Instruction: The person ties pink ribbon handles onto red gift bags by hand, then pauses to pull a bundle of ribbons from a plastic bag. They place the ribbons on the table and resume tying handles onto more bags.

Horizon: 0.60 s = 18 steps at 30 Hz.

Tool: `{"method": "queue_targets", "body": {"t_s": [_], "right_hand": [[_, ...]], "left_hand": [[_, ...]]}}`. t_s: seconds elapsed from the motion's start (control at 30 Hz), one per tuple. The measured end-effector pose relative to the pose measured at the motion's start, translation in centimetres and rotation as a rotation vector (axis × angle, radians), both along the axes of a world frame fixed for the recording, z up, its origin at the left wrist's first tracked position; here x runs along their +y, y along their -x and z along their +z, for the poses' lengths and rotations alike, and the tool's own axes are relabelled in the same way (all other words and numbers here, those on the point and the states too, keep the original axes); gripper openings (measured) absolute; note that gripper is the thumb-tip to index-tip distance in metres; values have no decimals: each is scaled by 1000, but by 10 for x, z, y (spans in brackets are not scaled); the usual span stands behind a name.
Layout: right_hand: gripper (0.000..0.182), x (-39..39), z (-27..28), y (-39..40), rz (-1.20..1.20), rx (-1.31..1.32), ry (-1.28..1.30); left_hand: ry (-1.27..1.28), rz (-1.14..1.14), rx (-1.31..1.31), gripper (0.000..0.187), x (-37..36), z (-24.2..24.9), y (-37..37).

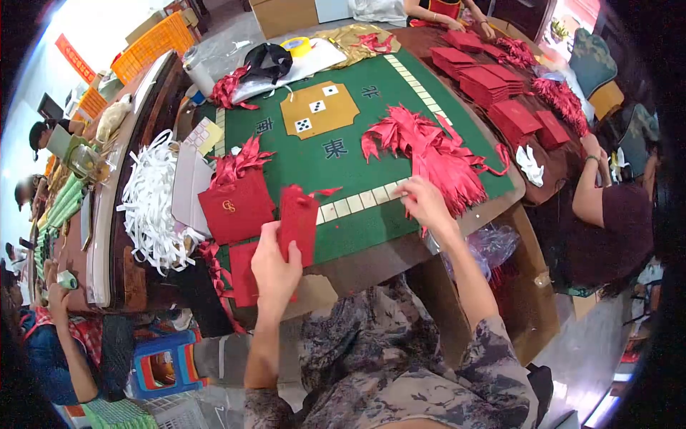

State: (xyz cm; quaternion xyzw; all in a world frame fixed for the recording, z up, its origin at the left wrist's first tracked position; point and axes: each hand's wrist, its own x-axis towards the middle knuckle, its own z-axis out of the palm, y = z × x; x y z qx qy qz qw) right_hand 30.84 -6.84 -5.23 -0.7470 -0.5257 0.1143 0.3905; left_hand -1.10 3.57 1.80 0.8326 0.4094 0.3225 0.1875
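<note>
My left hand point(277, 264) holds a red bag point(299, 223) upright near the table's front edge, with a bit of red ribbon at its top. Beside it lies another red bag point(236, 206) with a gold logo, red ribbons point(243, 161) bunched above it. My right hand point(423, 204) is at the lower left side of a large pile of red ribbons point(446, 161), its thumb and fingers pinched together. Whatever is between those fingertips is too small to make out. The green mat point(357, 171) lies under both hands.
White ribbons point(153, 204) are heaped at the left. Stacks of red bags point(486, 84) stand at the back right. A black item point(268, 63) and yellow tape point(296, 47) lie at the back. Other people's arms point(589, 179) are at the right, far and left sides.
</note>
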Motion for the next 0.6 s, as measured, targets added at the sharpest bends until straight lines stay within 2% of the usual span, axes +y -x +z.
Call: {"method": "queue_targets", "body": {"t_s": [0.07,0.1,0.13,0.2,0.27,0.37,0.43,0.47,0.53,0.6], "right_hand": [[17,-16,-6,3,79,-354,137],[15,-20,-16,4,67,-345,116],[15,-21,-16,6,72,-342,114],[11,-22,-13,7,54,-344,145],[9,-22,-12,5,73,-355,152],[9,-22,-12,4,93,-402,134],[11,-22,-11,7,91,-496,54],[11,-22,-10,10,93,-493,54],[12,-20,-1,21,57,-481,-128],[13,-22,4,40,49,-389,-103]], "left_hand": [[-102,-50,86,36,-16,0,-12],[-40,-96,112,37,-27,-3,-19],[-104,-155,133,38,-38,-7,-27],[-78,-266,189,46,-57,-27,-38],[-80,-258,275,51,-75,-48,-48],[-45,-289,260,56,-88,-62,-51],[-34,-311,216,57,-79,-65,-52],[-21,-330,170,58,-73,-66,-53],[-57,-293,154,55,-50,-66,-61],[-135,-326,98,50,-22,-72,-71]]}}
